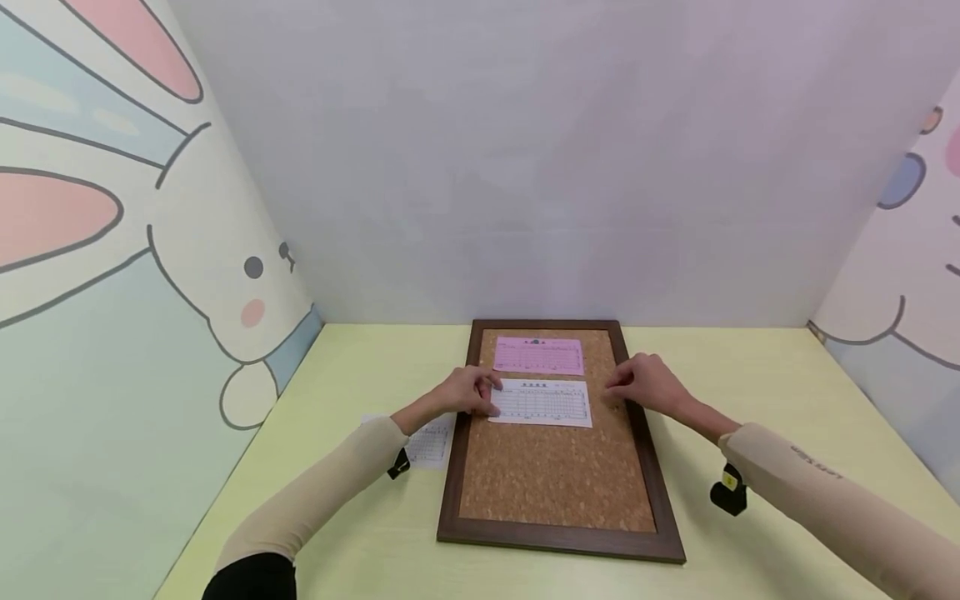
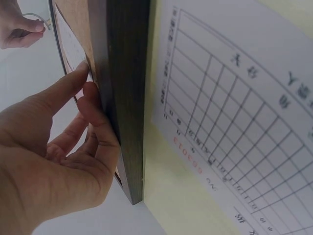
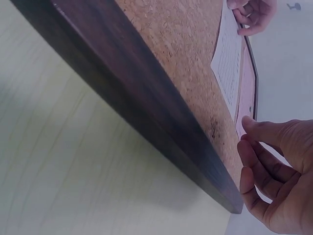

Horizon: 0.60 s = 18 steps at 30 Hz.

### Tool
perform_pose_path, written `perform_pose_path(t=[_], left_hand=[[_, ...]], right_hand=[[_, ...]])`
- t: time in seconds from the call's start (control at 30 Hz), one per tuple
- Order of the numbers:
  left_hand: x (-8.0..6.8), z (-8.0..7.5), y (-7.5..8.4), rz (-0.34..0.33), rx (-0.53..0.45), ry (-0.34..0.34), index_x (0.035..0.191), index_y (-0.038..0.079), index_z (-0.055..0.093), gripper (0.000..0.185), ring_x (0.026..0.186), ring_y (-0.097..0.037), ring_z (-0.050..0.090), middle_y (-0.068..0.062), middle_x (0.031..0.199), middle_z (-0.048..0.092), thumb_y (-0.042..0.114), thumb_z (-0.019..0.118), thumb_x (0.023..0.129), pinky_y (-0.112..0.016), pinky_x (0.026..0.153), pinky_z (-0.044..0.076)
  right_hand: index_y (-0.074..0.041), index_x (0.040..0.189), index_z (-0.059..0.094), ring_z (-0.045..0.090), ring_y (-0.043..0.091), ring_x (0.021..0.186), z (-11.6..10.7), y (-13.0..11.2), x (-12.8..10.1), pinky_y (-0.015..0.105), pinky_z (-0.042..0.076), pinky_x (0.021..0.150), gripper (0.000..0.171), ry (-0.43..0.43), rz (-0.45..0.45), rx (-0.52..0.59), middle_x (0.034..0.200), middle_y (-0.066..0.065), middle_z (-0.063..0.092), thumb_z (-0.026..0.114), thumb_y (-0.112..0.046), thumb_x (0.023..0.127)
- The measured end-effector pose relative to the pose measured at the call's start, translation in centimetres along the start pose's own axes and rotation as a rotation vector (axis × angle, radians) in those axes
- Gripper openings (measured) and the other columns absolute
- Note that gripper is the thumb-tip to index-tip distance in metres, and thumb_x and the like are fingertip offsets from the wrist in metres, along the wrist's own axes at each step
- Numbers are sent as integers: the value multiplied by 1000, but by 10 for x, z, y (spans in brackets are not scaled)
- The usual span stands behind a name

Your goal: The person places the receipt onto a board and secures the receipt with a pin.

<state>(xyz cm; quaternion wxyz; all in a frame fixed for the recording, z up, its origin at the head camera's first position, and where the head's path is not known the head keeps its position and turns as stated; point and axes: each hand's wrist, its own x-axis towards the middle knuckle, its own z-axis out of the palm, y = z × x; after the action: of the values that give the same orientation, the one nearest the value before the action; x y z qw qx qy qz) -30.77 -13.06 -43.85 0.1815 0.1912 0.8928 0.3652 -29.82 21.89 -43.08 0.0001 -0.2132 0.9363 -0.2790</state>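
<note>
Head view: cork board lies flat at centre frame on the yellow-green table, dark wood frame around it. Pink sheet sits at the board's top, white form just below it, nearly touching.

Left hand is at the white form's left edge, fingertips on the paper near the frame. Left wrist view confirms: fingers nearly straight, tips on the sheet's edge beside the frame, nothing clasped, hand relaxed open.

Right hand sits right of the white form, over the cork and frame edge, clear of the paper. Right wrist view: fingers loosely bent near the board's corner, holding nothing, so open too.

Second white form lies on the table left of the board, partly under the left forearm. Cartoon rabbit wall panel fills the left of the frame.
</note>
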Motion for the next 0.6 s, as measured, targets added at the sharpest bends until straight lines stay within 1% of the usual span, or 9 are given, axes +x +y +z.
perform_pose_path(t=[0.13, 0.3, 0.43, 0.6], left_hand=[[2, 1, 0, -3, 5, -9, 118, 1, 67, 39, 58, -7, 52, -2, 73, 64, 9, 83, 84, -20, 54, 43], [3, 1, 0, -5, 2, -3, 117, 1, 67, 38, 58, -7, 51, -2, 73, 63, 9, 84, 84, -20, 54, 42], [3, 1, 0, -1, 2, 0, 116, 1, 67, 38, 58, -7, 51, -3, 74, 64, 9, 84, 83, -20, 54, 42], [4, 0, -1, -12, 3, -3, 116, 1, 67, 37, 59, -7, 52, -3, 74, 64, 9, 84, 84, -20, 54, 42]], right_hand=[[-5, 84, 81, 51, 9, 61, 4, -3, 4, 23, 41, 54, 4, -3, 10, 17, 76, 3, 76, 81, -9, 86], [-6, 85, 81, 51, 10, 60, 7, -6, 9, 24, 41, 53, 3, -13, 13, 22, 76, 3, 76, 79, -8, 87], [-7, 86, 80, 50, 10, 60, 9, -7, 10, 25, 40, 53, 3, -17, 18, 19, 76, 2, 75, 79, -9, 88], [-7, 85, 80, 50, 10, 61, 8, -6, 10, 24, 40, 54, 3, -18, 21, 28, 75, 3, 75, 80, -10, 87]])
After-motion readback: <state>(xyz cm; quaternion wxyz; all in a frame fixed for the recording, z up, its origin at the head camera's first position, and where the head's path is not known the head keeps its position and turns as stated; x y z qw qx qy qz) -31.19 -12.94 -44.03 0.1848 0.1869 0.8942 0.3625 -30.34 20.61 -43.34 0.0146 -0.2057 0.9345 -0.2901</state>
